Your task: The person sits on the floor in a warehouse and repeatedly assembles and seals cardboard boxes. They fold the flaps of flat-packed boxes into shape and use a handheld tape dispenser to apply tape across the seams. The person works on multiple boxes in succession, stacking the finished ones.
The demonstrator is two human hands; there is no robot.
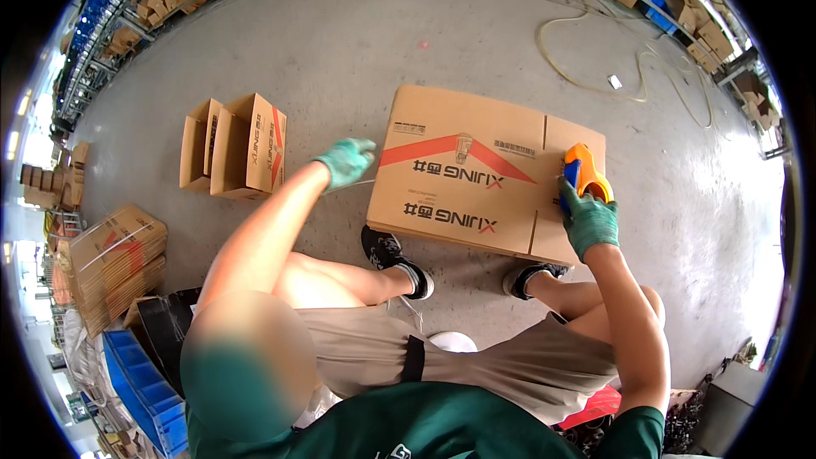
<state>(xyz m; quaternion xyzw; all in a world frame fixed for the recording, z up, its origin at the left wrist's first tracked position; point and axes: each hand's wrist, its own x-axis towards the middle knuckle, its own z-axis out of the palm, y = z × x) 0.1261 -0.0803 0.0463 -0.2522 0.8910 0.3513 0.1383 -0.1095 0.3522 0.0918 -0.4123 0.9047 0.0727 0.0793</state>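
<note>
On the grey floor sits a big flat brown box (pixel 489 172). At its 3 o'clock edge, the right hand (pixel 589 221) is wrapped tight around an orange and blue tape gun (pixel 580 172). At 9 o'clock, the left hand (pixel 346 160) pinches a thin strip of tape (pixel 361 184). Two small boxes (pixel 234 146) stand farther off at 9 o'clock.

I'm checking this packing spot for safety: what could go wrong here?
The left hand pulls a thin tape strand taut off the box edge; it might twist or stick to the glove. The right hand grips the dispenser at the box's far edge, where it could slip off. The loose cable on the floor looks like a trip hazard.
</note>
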